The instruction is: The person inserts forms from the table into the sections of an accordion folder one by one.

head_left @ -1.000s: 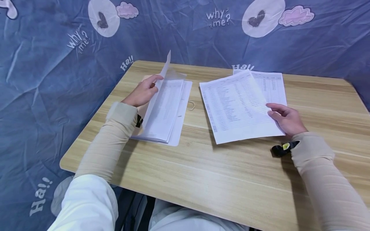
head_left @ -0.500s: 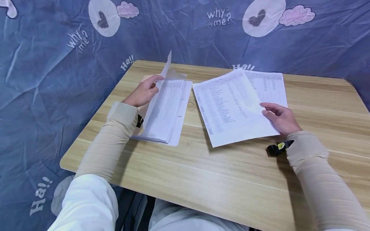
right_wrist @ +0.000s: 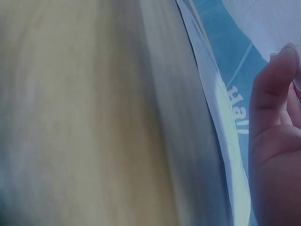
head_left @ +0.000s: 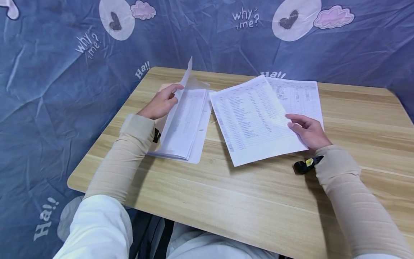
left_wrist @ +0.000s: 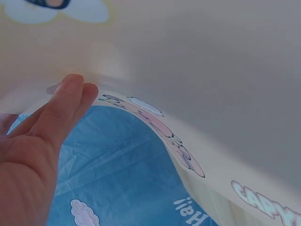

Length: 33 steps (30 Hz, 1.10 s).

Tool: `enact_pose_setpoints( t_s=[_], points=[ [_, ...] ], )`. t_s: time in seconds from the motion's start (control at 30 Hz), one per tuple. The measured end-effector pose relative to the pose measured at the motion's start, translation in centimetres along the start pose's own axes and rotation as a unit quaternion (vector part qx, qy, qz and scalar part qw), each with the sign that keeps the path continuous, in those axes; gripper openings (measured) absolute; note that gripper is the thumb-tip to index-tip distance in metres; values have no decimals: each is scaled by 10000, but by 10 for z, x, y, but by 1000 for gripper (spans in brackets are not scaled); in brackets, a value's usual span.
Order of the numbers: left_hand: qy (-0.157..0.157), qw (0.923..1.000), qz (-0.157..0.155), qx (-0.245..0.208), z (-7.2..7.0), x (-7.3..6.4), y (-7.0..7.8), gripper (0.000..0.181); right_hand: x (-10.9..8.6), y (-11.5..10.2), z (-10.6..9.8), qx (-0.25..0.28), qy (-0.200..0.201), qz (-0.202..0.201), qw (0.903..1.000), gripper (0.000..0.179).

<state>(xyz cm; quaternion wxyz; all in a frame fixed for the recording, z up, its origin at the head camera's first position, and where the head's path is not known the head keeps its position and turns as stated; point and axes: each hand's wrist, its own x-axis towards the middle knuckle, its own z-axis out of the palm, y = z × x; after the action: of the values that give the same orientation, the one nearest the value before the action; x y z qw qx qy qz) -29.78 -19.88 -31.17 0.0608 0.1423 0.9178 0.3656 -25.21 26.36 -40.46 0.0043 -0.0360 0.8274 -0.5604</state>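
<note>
My left hand (head_left: 160, 103) holds up the cover (head_left: 187, 73) of a file folder (head_left: 199, 140) near its far corner. In the left wrist view, fingers (left_wrist: 70, 101) lie against the cover's outer face, which carries cartoon prints. Printed papers (head_left: 185, 126) lie in the opened folder. My right hand (head_left: 308, 132) pinches the right edge of a printed table sheet (head_left: 252, 118) between thumb and fingers. That sheet is raised and tilted above the table, its left corner just over the folder's right edge. In the right wrist view, the thumb and curled fingers (right_wrist: 275, 94) meet the paper edge.
A second printed sheet (head_left: 302, 95) lies on the wooden table (head_left: 258, 201) behind the held one, partly covered by it. A thin cord loop (head_left: 212, 120) shows beside the folder. A blue patterned cloth (head_left: 200, 39) hangs behind the table.
My right hand has moved left with the printed sheet, bringing its left corner to the folder's edge and uncovering more of the sheet behind. The left hand and folder cover have hardly moved.
</note>
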Motion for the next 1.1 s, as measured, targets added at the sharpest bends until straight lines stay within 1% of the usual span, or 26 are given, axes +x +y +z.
enact_pose_setpoints(
  t_s=[0.1,0.4,0.6,0.7,1.03,1.1],
  points=[
    [-1,10000,-18,-3,0,0,0,45,2,-2,4,-35,50,14,10000,37],
    [15,10000,26,-10,-1,0,-1,44,5,-10,14,29,-26,82,10000,40],
    [9,10000,6,10,-2,0,0,45,6,-15,20,261,-151,329,9990,42],
    [-24,10000,4,40,-2,0,0,45,6,-16,21,295,-203,401,9986,43],
    [-17,10000,34,28,-3,0,0,44,9,-20,30,30,-274,227,9994,45],
    [-15,10000,37,29,-3,0,0,44,10,-20,32,60,-253,150,9995,44]
  ],
)
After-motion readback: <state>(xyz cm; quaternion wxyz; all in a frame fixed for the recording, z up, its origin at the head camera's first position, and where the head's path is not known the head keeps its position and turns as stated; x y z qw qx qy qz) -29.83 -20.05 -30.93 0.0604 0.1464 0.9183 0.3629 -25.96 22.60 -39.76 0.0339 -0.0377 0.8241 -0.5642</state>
